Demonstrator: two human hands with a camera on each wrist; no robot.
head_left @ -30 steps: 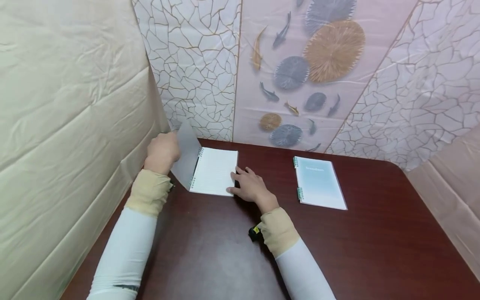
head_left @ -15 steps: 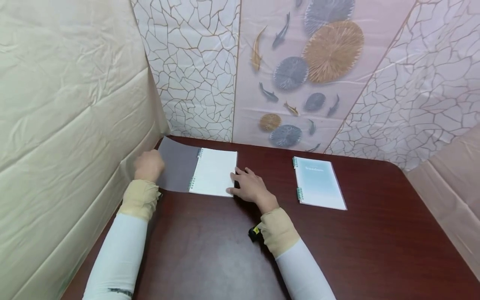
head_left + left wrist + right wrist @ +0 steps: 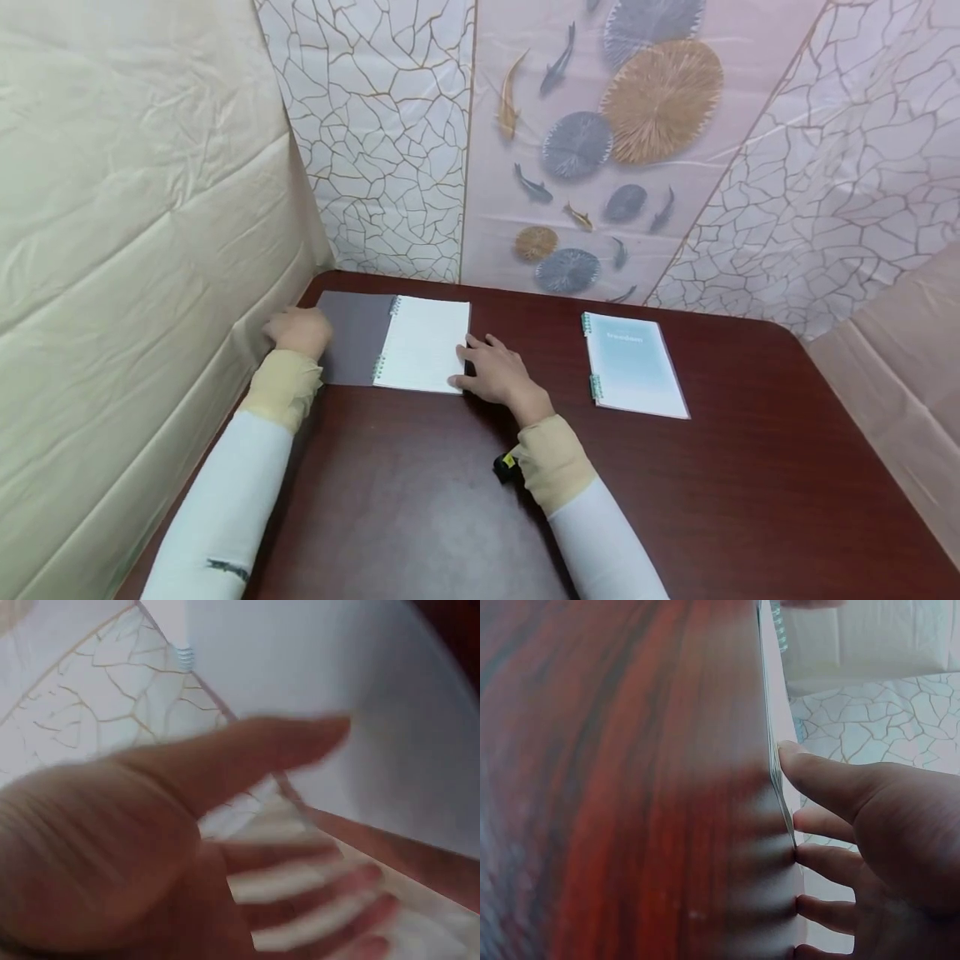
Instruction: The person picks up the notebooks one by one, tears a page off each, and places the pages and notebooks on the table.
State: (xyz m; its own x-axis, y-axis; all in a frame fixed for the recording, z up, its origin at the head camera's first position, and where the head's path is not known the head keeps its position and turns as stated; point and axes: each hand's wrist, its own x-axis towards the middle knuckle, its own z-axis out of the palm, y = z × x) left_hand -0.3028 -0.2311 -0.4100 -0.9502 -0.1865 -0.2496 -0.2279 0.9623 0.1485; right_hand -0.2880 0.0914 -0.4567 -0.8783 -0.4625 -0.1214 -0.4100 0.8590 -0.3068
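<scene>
And down goes the gray cover [image 3: 357, 337], up in the air a second ago, now flat on the tabletop [image 3: 405, 492], so the spiral notebook [image 3: 401, 354] lies opened out at far left! The left hand [image 3: 300, 331], fingers straight, is by the cover's edge, contact unclear; the right hand [image 3: 493, 372], fingers extended, rests its thumb on the white page [image 3: 427, 337].

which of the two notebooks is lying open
The left notebook, touched by the right hand: its grey cover is turned out to the left and white pages show. The other notebook, pale blue and white, is closed.
</scene>
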